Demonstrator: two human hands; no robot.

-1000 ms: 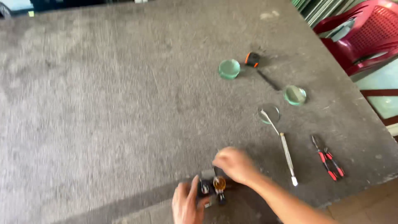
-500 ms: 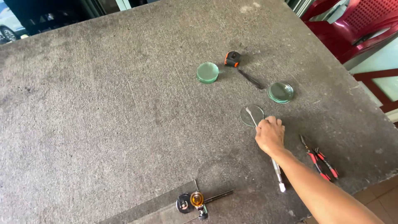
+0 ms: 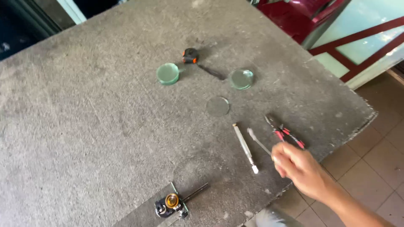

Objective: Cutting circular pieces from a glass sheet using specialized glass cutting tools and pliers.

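glass-cutting workshop, by the look of it. big work table (image 3: 84,126) covered in rough grey felt-like matting, edge frayed at the right. on it cut round glass discs (image 3: 168,73), a clear one (image 3: 217,106), a small tape measure (image 3: 190,55), red-handled pliers (image 3: 285,133), a slim pen-type cutter (image 3: 245,147) and a circle-cutting tool with a brass knob (image 3: 171,202). tiled floor (image 3: 378,147) beside the table, red plastic chair (image 3: 303,17) behind it.

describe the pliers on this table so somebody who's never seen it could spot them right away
Start at the grey table's right edge, beside the tiled floor. The pliers lie there, just above the right hand, which grips a thin metal tool. Unlike the plain metal rod nearby, they have red and black handles.
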